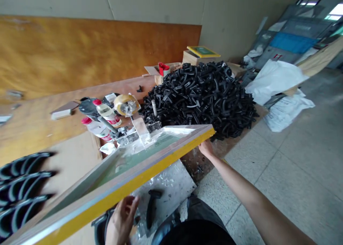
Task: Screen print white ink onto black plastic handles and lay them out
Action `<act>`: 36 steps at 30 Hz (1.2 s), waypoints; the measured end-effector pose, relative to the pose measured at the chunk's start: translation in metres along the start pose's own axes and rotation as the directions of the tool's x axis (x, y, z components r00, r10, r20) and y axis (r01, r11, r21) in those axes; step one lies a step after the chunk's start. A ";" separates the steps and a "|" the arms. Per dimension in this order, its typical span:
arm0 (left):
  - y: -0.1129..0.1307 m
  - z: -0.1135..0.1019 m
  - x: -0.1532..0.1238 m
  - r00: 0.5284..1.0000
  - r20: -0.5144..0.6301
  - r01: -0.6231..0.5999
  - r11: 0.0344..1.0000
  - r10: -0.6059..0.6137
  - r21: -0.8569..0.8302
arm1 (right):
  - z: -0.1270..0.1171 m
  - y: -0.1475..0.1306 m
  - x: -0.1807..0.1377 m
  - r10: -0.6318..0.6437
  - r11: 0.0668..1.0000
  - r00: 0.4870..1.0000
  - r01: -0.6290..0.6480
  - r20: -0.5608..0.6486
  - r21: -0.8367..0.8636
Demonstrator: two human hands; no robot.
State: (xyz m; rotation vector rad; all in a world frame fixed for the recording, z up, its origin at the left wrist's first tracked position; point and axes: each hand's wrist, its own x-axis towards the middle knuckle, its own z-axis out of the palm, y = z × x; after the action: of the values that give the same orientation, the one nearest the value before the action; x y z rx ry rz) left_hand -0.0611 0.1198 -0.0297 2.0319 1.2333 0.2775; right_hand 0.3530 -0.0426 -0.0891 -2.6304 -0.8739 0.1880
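Observation:
A yellow-edged screen-printing frame [150, 166] is tilted up over the workbench, its near edge raised. My right hand [205, 148] grips the frame's right corner from below, fingers mostly hidden behind it. My left hand [122, 216] reaches under the frame with fingers spread, just left of a curved black plastic part [151, 207] lying on a white plate [174, 182]. A squeegee [140, 129] stands inside the frame.
A big heap of curved black parts [199, 95] covers the bench's far end. Bottles [103, 120] and a tape roll [125, 105] stand behind the frame. Rows of black parts [21, 191] lie at left. White bags [278, 84] sit on the tiled floor at right.

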 end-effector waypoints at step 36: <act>0.030 0.048 -0.072 0.906 -0.095 0.287 0.763 -0.413 -0.580 | 0.023 -0.156 -0.044 -0.841 0.541 0.534 0.824 0.089 0.170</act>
State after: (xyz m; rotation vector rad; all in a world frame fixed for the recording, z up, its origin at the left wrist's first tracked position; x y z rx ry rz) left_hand -0.0529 0.0291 -0.0306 1.2600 1.4376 0.6115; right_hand 0.2264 0.0536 -0.0512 -1.8071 -2.0099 0.1749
